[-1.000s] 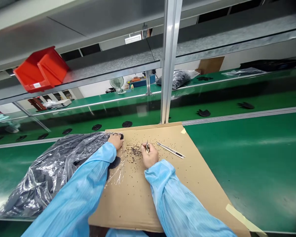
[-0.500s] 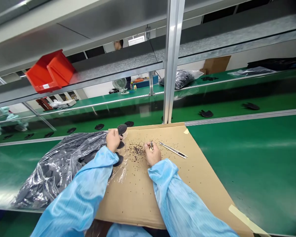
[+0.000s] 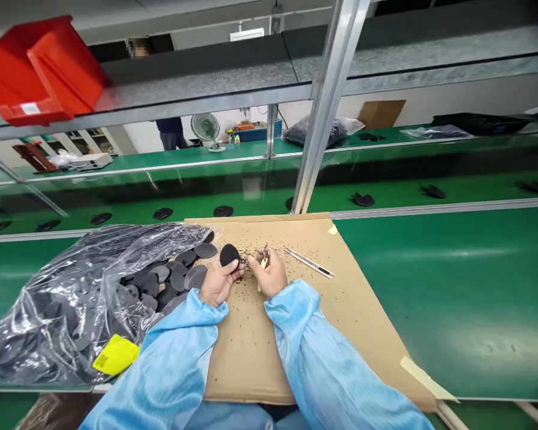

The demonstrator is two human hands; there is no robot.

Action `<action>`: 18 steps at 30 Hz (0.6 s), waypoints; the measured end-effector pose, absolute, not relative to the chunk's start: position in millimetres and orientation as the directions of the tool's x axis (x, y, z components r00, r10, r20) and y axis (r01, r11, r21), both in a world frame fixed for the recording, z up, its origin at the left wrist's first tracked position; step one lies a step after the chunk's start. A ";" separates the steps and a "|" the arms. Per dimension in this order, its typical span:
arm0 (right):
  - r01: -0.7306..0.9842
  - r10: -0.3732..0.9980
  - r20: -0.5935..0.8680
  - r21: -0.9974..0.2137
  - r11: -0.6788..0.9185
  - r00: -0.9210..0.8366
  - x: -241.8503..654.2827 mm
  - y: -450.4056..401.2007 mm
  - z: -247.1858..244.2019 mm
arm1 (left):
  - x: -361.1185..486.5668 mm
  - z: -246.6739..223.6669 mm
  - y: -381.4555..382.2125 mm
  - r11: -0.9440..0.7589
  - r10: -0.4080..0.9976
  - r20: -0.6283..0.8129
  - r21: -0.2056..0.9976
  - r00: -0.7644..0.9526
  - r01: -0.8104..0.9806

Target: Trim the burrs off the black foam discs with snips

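Observation:
In the head view, my left hand (image 3: 219, 283) is closed on a black oval pad (image 3: 229, 255), thumb on its lower edge. Close by, my right hand (image 3: 272, 276) grips small nippers (image 3: 265, 258) with a metal tip and cream handles, pointing up and away from me. Their jaws are too small to make out. Both hands are over a cardboard sheet (image 3: 251, 370) strewn with tiny black bits. On the left, a clear plastic bag (image 3: 72, 286) lies with its mouth toward the hands, and loose black oval pads (image 3: 178, 278) spill from it.
A slim craft knife (image 3: 309, 263) lies right of my right hand. Behind the cardboard, black pieces (image 3: 223, 211) sit in a row on a green belt. A metal post (image 3: 318, 131) rises at the far edge. A red bin (image 3: 40, 71) sits on the upper shelf.
My left hand has come from the bag's mouth toward my right hand, bringing one black pad. My right hand still holds the nippers. The view has shifted, revealing more loose pads and a yellow label.

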State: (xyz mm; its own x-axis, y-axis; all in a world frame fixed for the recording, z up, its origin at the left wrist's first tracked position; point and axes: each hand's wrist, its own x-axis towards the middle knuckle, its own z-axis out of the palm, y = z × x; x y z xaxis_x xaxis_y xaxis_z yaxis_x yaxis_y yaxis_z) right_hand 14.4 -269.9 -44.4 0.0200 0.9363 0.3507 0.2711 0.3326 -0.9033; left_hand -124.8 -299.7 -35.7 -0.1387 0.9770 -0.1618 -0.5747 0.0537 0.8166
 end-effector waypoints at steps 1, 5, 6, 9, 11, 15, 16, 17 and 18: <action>0.268 0.938 0.347 -0.905 0.330 0.019 14.3 -270.1 -43.8 | -124.1 -35.4 -299.4 0.063 0.976 -0.169 0.818 -0.134 -0.571; 0.257 0.942 0.335 -0.912 0.319 0.022 14.5 -272.5 -42.6 | -120.2 -34.6 -298.1 0.070 0.968 -0.185 0.843 -0.166 -0.534; 0.247 0.942 0.333 -0.916 0.317 0.025 14.5 -273.9 -42.6 | -119.1 -34.9 -297.8 0.066 0.965 -0.187 0.851 -0.182 -0.522; 0.217 0.939 0.339 -0.923 0.319 0.058 12.8 -278.0 -41.4 | -116.5 -36.4 -296.9 0.073 0.957 -0.199 0.869 -0.212 -0.490; 0.215 0.933 0.346 -0.923 0.320 0.101 9.1 -275.9 -38.2 | -115.2 -37.5 -295.9 0.095 0.954 -0.217 0.872 -0.205 -0.479; 0.371 0.917 0.382 -0.873 0.318 0.114 -2.2 -243.9 -22.1 | -112.1 -41.1 -292.0 0.110 0.955 -0.219 0.886 -0.198 -0.450; 0.456 0.913 0.400 -0.830 0.321 0.085 -4.2 -229.8 -16.5 | -110.8 -42.6 -291.1 0.107 0.956 -0.212 0.897 -0.204 -0.429; 0.554 0.908 0.416 -0.766 0.325 0.043 -5.5 -214.1 -10.9 | -109.4 -44.3 -290.5 0.106 0.956 -0.204 0.909 -0.210 -0.404; 0.658 0.905 0.425 -0.679 0.327 -0.012 -5.8 -197.4 -5.4 | -107.8 -46.1 -290.2 0.108 0.956 -0.199 0.921 -0.215 -0.374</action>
State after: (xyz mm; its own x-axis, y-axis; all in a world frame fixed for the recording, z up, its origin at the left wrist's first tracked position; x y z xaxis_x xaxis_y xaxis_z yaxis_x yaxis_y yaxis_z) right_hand -5.8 -197.4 -5.4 -0.0115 0.9049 0.4255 0.6575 0.3274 -0.6786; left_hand -107.8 -290.2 -46.1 -0.2146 0.9562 -0.1990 -0.3742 0.1077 0.9211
